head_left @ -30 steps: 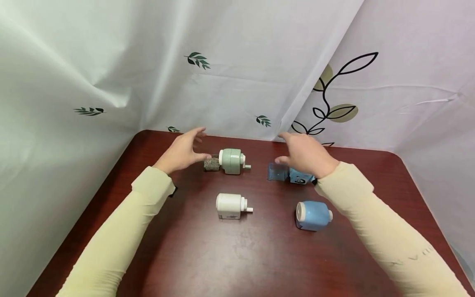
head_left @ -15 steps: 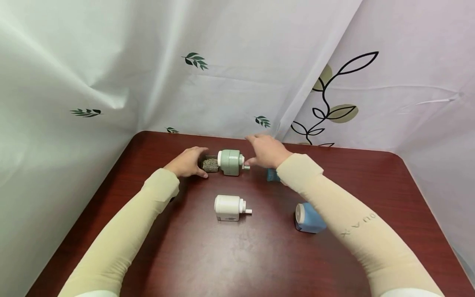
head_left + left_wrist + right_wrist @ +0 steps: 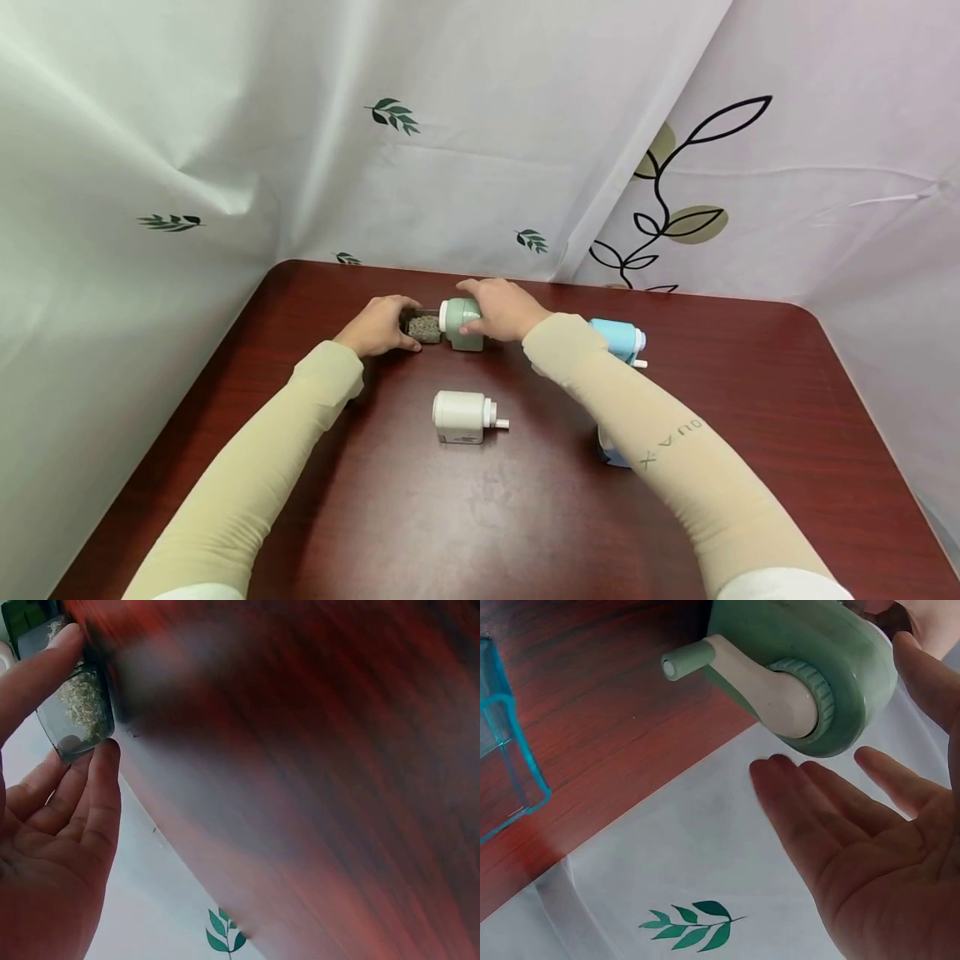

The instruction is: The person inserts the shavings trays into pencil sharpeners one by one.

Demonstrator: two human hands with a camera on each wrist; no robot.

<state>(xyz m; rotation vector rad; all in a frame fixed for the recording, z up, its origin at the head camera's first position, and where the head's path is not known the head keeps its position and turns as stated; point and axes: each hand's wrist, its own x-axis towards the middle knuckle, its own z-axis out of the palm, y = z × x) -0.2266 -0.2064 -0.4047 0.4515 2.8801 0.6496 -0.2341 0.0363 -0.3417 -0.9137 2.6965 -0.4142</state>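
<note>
A green crank pencil sharpener [image 3: 465, 323] lies at the back of the table, its crank [image 3: 772, 690] clear in the right wrist view. At its left end sits a see-through drawer [image 3: 425, 327] full of pencil shavings; whether the two still join I cannot tell. My left hand [image 3: 378, 325] pinches this drawer between thumb and fingers, as the left wrist view shows. My right hand [image 3: 506, 308] reaches over the crank end of the sharpener. In the right wrist view its fingers [image 3: 810, 802] are fairly straight, with a gap between several fingertips and the green body.
A white sharpener [image 3: 460, 415] lies nearer on the dark red table [image 3: 465, 517]. To the right is a light blue sharpener [image 3: 615, 336]; its blue see-through drawer [image 3: 517, 780] appears in the right wrist view. My right forearm mostly covers another blue sharpener [image 3: 613, 454]. White curtains [image 3: 450, 183] hang behind.
My left hand has come down onto the shavings drawer and now pinches it. My right hand has moved left from above the light blue sharpener to the green one.
</note>
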